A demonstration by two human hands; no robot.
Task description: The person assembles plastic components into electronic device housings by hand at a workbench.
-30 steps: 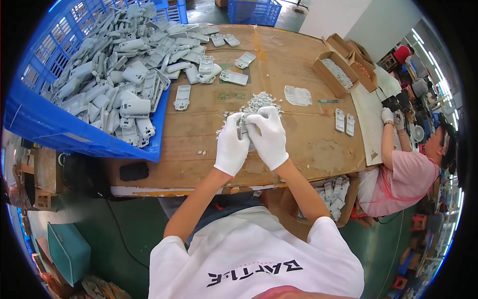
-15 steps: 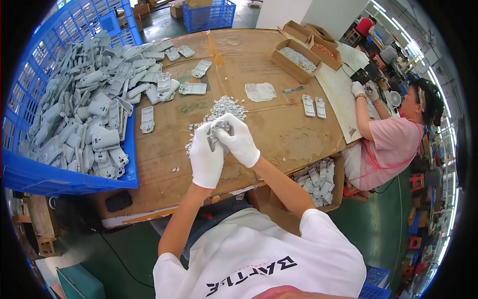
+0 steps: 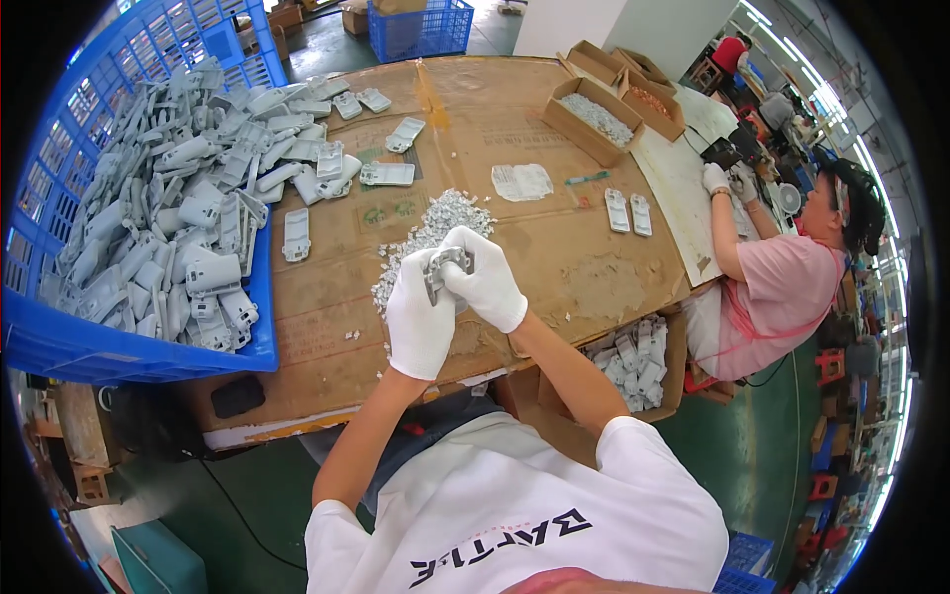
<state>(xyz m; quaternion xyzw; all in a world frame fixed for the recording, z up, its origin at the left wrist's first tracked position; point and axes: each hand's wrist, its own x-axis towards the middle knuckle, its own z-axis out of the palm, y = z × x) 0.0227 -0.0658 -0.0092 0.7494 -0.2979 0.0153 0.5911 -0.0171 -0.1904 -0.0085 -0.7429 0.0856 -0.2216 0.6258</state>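
My left hand (image 3: 421, 319) and my right hand (image 3: 484, 282), both in white gloves, come together over the table. Between them they grip a grey plastic housing (image 3: 435, 276), held tilted, its lower part covered by my fingers. The right fingers press on its upper end, and whether they pinch a small part there is hidden. Just beyond my hands spreads a heap of tiny white plastic parts (image 3: 450, 213), some scattered toward the near edge. Similar grey housings lie past the heap, one flat housing (image 3: 387, 174) and another (image 3: 296, 235) nearer the crate.
On the left a blue crate (image 3: 148, 364) overflows with grey housings. Two housings (image 3: 628, 212) lie at right near a white paper scrap (image 3: 522, 182). Cardboard boxes (image 3: 592, 129) of small parts stand far right. A carton of housings (image 3: 633, 361) sits below the edge; a co-worker (image 3: 782, 282) sits at right.
Both hands stay closed on the housing, with only a slight shift of the fingers. The whole view has moved a little, with the table's things appearing slightly farther right.
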